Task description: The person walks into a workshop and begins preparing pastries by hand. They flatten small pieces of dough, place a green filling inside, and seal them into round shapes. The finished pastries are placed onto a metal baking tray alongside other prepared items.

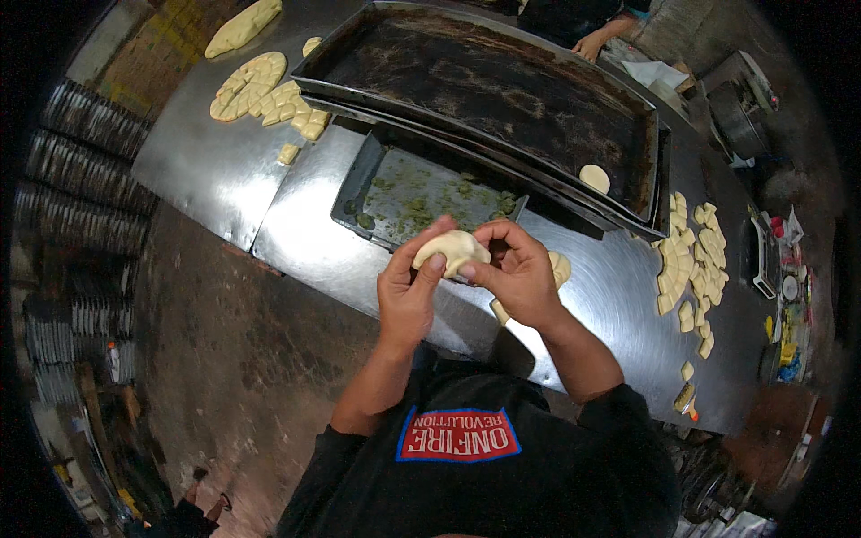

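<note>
A piece of pale dough [456, 245] is held up between my two hands, above the near side of a metal work table [314, 260]. My left hand [408, 285] grips its left edge, thumb in front and fingers behind. On the other side, my right hand [522, 276] pinches the edge with thumb and fingers; the dough is folded and bulges upward. Just beyond lies a shallow metal pan [357, 179] with a thin scatter of green filling [417, 211]. Partly hidden by my right hand are a flat dough round [560, 268] and a pale stick-like end [500, 311].
Stacked dark baking trays [475, 134] fill the far side; one dough disc [595, 178] sits in the top one. Cut dough pieces lie at right [677, 260] and far left [251, 85]. Another person's hand [590, 45] is beyond the trays. Racks of trays [90, 161] stand at left.
</note>
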